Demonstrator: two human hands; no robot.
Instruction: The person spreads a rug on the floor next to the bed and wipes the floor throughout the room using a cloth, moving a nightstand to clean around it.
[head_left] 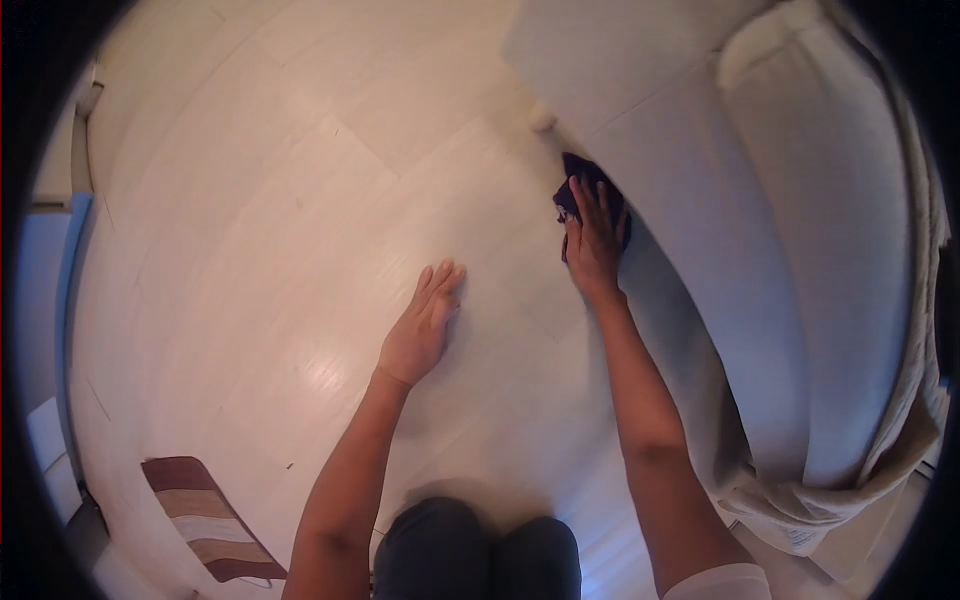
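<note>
My right hand is on a dark purple cloth, pressing it to the floor beside the base of the pale sofa. Its fingers lie over the bunched fabric, which shows beyond the fingertips and at both sides. To the left, my left hand rests on the light floor with its fingers stretched forward and nothing in it. Part of the cloth is hidden under my right palm.
A small round sofa foot stands just past the cloth. A striped brown and beige mat lies at the lower left. My knees are at the bottom. Blue-edged furniture lines the left side, and a beige cover hangs off the sofa's near end.
</note>
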